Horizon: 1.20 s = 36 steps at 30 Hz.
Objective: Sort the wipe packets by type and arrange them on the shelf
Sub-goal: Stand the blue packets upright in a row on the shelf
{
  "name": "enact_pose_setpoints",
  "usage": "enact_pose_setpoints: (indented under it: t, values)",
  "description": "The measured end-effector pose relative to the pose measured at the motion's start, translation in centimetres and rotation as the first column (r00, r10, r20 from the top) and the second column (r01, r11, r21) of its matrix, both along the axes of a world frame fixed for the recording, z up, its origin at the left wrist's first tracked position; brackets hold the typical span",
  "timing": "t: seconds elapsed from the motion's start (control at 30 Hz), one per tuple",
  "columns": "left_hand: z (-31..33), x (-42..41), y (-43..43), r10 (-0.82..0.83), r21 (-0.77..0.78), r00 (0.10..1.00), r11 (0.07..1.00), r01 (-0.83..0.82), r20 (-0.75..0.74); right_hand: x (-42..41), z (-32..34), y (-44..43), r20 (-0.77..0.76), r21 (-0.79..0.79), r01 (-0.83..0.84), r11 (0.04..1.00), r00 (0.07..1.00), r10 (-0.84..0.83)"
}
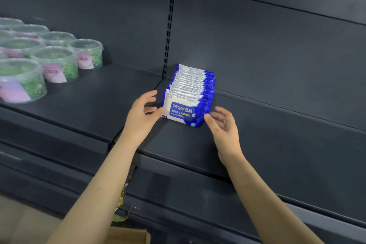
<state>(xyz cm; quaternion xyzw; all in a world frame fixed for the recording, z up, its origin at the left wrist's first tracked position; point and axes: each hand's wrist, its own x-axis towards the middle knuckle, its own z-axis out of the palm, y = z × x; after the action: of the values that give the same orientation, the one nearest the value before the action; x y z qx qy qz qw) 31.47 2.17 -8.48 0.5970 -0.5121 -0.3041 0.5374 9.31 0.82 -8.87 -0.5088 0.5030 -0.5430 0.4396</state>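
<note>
Although they are not part of the task, the tubs [57,63]: clear round tubs with green content and pink labels, grouped on the left bay. Their writing is too blurred to read.
Cardboard box [126,235]: only a corner shows at the bottom edge, below the shelves; what it contains I cannot tell.
Left hand [142,117]: fingers relaxed and nearly straight, their tips touching the left edge of the front packet, thumb lifted. It grasps nothing; I judge that it squares the row from this side.
Slotted post [168,31]: it divides the two bays, and the row begins just to the right of it.
Wipe packets [190,93]: one type only, blue and white, standing upright one behind the other from the front packet [182,112] back to the rear wall (so the face label is readable from the aisle).
Writing: "75%", "酒精", "酒精湿巾", "Alcohol Wipes".
Right hand [223,125]: fingers loosely curved and released, thumb tip against the lower right corner of the front packet, mirroring the other side.
Shelf [257,144]: dark metal, and the row stands on its right bay.
</note>
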Motion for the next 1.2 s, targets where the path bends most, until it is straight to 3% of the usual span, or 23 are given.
enact_pose_setpoints:
  t: [0.23,0.57,0.9,1.2]
  values:
    - [0.7,-4.9,4.8,-0.015,-0.084,0.982,0.996,-0.001,-0.186,-5.9,2.1,4.7,0.139,0.066,0.051,0.996,0.989,-0.06]
    - [4.4,-22.2,11.1,-0.333,-0.053,0.904,0.942,0.331,-0.27,-24.1,5.0,18.7,0.166,-0.044,0.357,0.933,0.924,-0.346]
    - [2.6,-42.7,23.9,-0.547,0.078,0.756,0.79,0.608,-0.36,-42.2,1.2,38.8,0.137,0.095,0.673,0.734,0.721,-0.679]
    - [-4.2,-57.8,31.2,-0.719,0.302,0.61,0.531,0.792,-0.334,-52.2,-6.5,48.8,0.135,0.335,0.812,0.477,0.46,-0.878]
